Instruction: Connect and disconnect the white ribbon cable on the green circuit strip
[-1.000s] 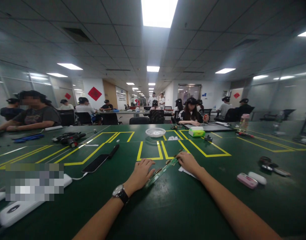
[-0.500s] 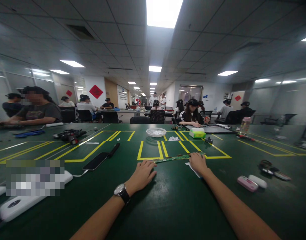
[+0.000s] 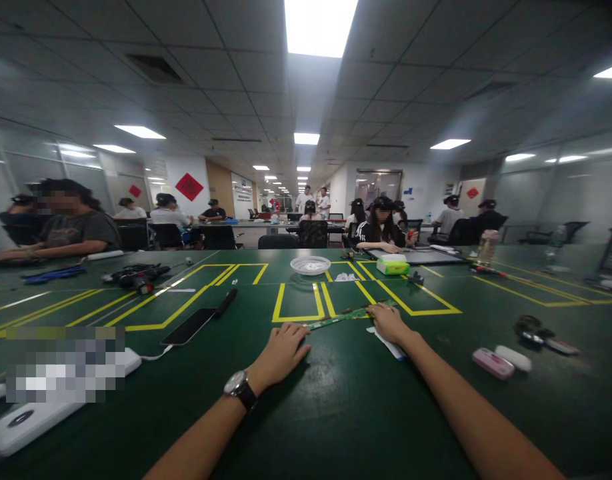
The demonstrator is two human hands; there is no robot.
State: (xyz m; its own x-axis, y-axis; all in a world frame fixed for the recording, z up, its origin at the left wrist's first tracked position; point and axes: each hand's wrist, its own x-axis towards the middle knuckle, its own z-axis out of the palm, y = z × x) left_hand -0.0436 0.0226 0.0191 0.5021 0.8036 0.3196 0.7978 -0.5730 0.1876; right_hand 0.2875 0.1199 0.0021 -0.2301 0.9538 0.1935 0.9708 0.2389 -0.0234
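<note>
A long, narrow green strip [image 3: 339, 319], like a slim circuit board, lies across the green table between my hands. My left hand [image 3: 281, 350], with a watch on its wrist, rests at the strip's left end. Its fingers are stretched out over the table, the thumb apart. At the other end, my right hand [image 3: 387, 322] has its fingers closed over the strip, hiding part of it; a short green tip shows beyond them. Just below the right hand lies a white paper slip [image 3: 386, 343] with a blue edge.
Beyond my hands stand a white basket [image 3: 311, 266] and a green tissue pack [image 3: 393, 265]. A phone [image 3: 190, 327] and a white power strip [image 3: 41, 417] lie left. A pink case [image 3: 493, 363] lies right. A person [image 3: 383, 227] sits across the table.
My right hand has moved slightly left along with its end of the strip, baring more of the paper slip. My left hand stays nearly in place. The view has shifted a little.
</note>
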